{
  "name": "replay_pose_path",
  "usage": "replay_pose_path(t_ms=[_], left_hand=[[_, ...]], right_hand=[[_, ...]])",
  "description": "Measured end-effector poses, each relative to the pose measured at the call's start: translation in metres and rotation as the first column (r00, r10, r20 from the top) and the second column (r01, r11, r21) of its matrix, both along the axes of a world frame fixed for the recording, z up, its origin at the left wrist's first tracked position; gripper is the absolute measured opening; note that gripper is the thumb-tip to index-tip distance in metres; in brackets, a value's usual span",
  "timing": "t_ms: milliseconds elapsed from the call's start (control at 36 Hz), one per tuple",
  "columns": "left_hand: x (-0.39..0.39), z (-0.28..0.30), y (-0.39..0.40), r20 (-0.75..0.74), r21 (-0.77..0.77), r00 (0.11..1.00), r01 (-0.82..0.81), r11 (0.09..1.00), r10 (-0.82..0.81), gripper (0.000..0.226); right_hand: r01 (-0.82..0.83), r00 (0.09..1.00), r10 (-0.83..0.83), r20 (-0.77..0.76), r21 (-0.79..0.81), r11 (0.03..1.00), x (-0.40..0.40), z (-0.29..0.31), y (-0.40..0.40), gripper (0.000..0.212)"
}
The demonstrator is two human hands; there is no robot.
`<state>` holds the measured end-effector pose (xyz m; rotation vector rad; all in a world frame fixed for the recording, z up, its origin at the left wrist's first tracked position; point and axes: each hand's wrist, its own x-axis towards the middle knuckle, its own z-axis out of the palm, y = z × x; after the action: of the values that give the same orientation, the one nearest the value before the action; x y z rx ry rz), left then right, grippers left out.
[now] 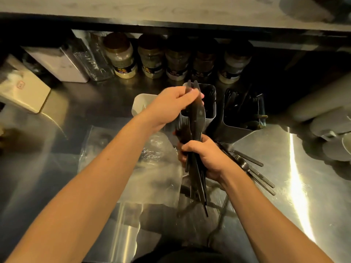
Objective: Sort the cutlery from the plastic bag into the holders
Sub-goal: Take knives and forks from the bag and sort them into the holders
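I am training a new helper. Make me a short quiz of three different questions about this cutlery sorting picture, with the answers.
1. True or false: the right hand grips a bundle of dark knives.
2. Multiple choice: where does the left hand pinch the knives? A) at their upper ends B) at their lower tips C) nowhere
3. Fill in: the loose forks lie on the steel counter, on the ____ side of the right hand.

Key: 1 true. 2 A. 3 right. The clear plastic bag lies flat under the arms, and the holders stand behind the hands.
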<state>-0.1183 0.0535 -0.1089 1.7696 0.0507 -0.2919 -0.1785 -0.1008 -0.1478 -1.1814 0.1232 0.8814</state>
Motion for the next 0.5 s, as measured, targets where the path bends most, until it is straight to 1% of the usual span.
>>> replay_pose_path(t_ms=[28, 83, 167, 194, 222, 250, 278, 306, 333, 361, 389, 417, 444, 472, 500], left_hand=[[-0.002, 0.005, -0.001, 0.016, 0.026, 1.000, -0.007, 1.000, 0.006, 0.023], [-0.002, 0.009, -0.003, 0.037, 0.024, 0.998, -0.059, 0.998, 0.058, 0.024], [-0.002, 0.013, -0.005, 0.050, -0.022, 0.992, -0.118, 0.993, 0.119, 0.028], [-0.002, 0.015, -0.007, 0.065, -0.067, 0.985, -0.156, 0.985, 0.161, 0.028], [-0.001, 0.020, -0.009, 0.065, -0.160, 0.973, -0.207, 0.965, 0.219, 0.027], [0.001, 0.026, -0.011, 0.042, -0.297, 0.955, -0.268, 0.917, 0.293, 0.026], [0.002, 0.035, -0.014, 0.008, -0.455, 0.930, -0.323, 0.830, 0.366, 0.025], [0.003, 0.045, -0.016, -0.021, -0.603, 0.901, -0.357, 0.713, 0.434, 0.024], [0.004, 0.055, -0.017, -0.031, -0.709, 0.868, -0.369, 0.601, 0.496, 0.023], [0.005, 0.063, -0.018, -0.020, -0.761, 0.831, -0.373, 0.531, 0.556, 0.022], [0.006, 0.070, -0.019, 0.011, -0.768, 0.798, -0.379, 0.516, 0.602, 0.021], [0.006, 0.076, -0.021, 0.057, -0.732, 0.776, -0.395, 0.554, 0.628, 0.020], [0.006, 0.079, -0.024, 0.110, -0.652, 0.773, -0.418, 0.633, 0.624, 0.020], [0.004, 0.082, -0.031, 0.165, -0.519, 0.799, -0.429, 0.740, 0.579, 0.020], [0.001, 0.083, -0.039, 0.221, -0.315, 0.840, -0.419, 0.852, 0.495, 0.021]], right_hand=[[-0.009, 1.000, 0.009, 0.000, 0.008, 1.000, -0.002, 0.001, -0.003, 0.057], [-0.012, 1.000, 0.013, -0.023, 0.045, 0.999, -0.006, 0.004, -0.009, 0.058], [-0.037, 0.998, 0.041, -0.046, 0.087, 0.995, -0.011, 0.009, -0.019, 0.046], [-0.053, 0.997, 0.057, -0.041, 0.091, 0.994, -0.013, 0.011, -0.022, 0.043], [-0.068, 0.997, 0.072, -0.034, 0.095, 0.993, -0.015, 0.013, -0.026, 0.040], [-0.079, 0.996, 0.082, -0.024, 0.096, 0.992, -0.017, 0.014, -0.030, 0.037], [-0.078, 0.997, 0.080, -0.020, 0.100, 0.992, -0.019, 0.015, -0.034, 0.037], [-0.067, 0.997, 0.069, -0.025, 0.101, 0.993, -0.022, 0.016, -0.039, 0.042], [-0.048, 0.998, 0.051, -0.033, 0.100, 0.994, -0.023, 0.016, -0.043, 0.048], [-0.023, 0.999, 0.027, -0.036, 0.096, 0.995, -0.024, 0.016, -0.047, 0.052], [0.006, 0.999, -0.003, -0.038, 0.099, 0.995, -0.025, 0.017, -0.051, 0.056], [0.040, 0.999, -0.037, -0.037, 0.099, 0.994, -0.025, 0.016, -0.054, 0.057], [0.070, 0.997, -0.068, -0.028, 0.095, 0.993, -0.026, 0.018, -0.058, 0.055], [0.096, 0.995, -0.095, -0.006, 0.066, 0.993, -0.026, 0.019, -0.061, 0.051], [0.116, 0.993, -0.116, 0.029, 0.025, 0.993, -0.026, 0.020, -0.064, 0.044]])
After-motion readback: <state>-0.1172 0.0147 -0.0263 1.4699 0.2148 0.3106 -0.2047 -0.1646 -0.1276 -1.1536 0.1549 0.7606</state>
